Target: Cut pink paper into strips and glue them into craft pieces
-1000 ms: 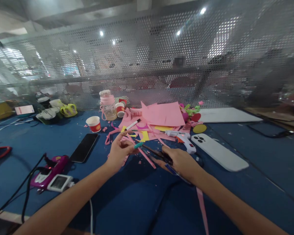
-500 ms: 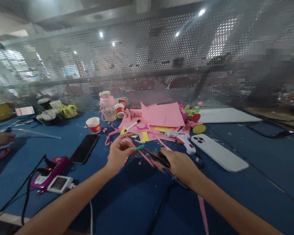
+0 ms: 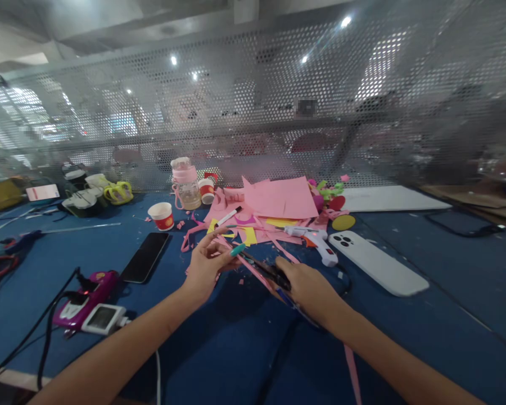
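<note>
My left hand pinches a narrow pink strip between thumb and fingers; long teal nails show. My right hand is wrapped round dark-handled scissors, whose blades point left along the strip toward my left fingertips. The strip runs back under my right hand, and a pink tail hangs below the right wrist. Just beyond both hands lies a heap of pink sheets with yellow scraps and a marker. A white glue gun rests beside the heap. My right hand partly hides the scissor handles.
A white phone lies to the right, a black phone to the left. Nearer left sits a purple power strip with cables. Paper cups and a pink-lidded bottle stand behind. A perforated screen closes the back.
A co-worker's hand at the far left has gone from view. My hands stay nearly in place, with the scissors and strip shifting slightly.
</note>
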Available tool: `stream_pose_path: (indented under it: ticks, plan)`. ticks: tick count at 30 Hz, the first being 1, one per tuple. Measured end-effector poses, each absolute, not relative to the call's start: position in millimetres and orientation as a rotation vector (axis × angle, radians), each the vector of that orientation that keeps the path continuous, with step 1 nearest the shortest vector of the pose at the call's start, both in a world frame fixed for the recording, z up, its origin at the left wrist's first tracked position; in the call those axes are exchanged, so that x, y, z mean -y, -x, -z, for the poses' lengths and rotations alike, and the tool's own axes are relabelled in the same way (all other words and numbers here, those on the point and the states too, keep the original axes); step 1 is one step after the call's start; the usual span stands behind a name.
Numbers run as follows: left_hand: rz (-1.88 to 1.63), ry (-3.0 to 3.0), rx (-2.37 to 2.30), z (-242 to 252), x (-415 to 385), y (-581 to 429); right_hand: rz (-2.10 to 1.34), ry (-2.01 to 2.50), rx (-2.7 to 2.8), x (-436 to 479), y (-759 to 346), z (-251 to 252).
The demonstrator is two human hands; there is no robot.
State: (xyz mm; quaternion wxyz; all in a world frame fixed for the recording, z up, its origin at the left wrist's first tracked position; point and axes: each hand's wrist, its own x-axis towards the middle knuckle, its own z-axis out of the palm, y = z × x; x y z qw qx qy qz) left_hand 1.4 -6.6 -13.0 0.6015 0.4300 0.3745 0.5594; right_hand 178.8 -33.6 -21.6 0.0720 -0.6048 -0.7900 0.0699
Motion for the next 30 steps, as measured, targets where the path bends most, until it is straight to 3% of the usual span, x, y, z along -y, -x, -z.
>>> stream_pose_path:
  ticks: [30]
  plan:
    - [-1.234, -0.897, -0.899, 12.8, 3.0, 0.0, -0.216, 1.883, 2.379, 36.1, -176.6, 21.1]
